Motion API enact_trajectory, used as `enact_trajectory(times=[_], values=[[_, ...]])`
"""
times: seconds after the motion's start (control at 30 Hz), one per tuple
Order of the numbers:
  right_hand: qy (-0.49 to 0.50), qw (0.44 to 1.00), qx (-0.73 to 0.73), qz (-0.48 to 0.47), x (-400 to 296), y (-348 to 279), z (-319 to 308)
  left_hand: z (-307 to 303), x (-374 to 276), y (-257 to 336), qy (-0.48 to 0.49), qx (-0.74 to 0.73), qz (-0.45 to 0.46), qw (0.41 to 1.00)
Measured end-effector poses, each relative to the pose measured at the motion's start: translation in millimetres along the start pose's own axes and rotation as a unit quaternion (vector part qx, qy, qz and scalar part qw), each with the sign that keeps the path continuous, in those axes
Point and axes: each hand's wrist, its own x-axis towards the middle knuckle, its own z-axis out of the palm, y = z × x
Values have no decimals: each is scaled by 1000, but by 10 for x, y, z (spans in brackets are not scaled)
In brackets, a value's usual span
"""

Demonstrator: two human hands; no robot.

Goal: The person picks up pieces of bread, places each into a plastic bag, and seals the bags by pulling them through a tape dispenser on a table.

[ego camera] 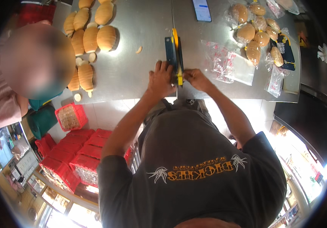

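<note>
A black and yellow tape dispenser, probably a bag-neck sealer, stands near the front edge of the steel table. My left hand grips its near left side, with the fingers pointing away from me. At the dispenser's yellow near end, the thumb and fingers of my right hand are pinched together. Whatever may be between those fingertips is too small to make out. To the right of my right hand lie clear plastic bags with red print. A bread crumb piece lies left of the dispenser.
Unwrapped bread rolls cover the left side of the table. Several bagged rolls lie right, beside another black dispenser. A phone rests at the far side. A person is at left; red crates stand on the floor.
</note>
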Motion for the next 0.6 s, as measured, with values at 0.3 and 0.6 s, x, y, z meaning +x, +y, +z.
enact_trajectory(times=[0.3,0.6], values=[[139,983,-116,-32,-131,54,38,329,-74,-201,113,-131,-4,985],[186,970,68,-144,-545,-1030,-152,-630,-169,-623,178,-235,-213,932]])
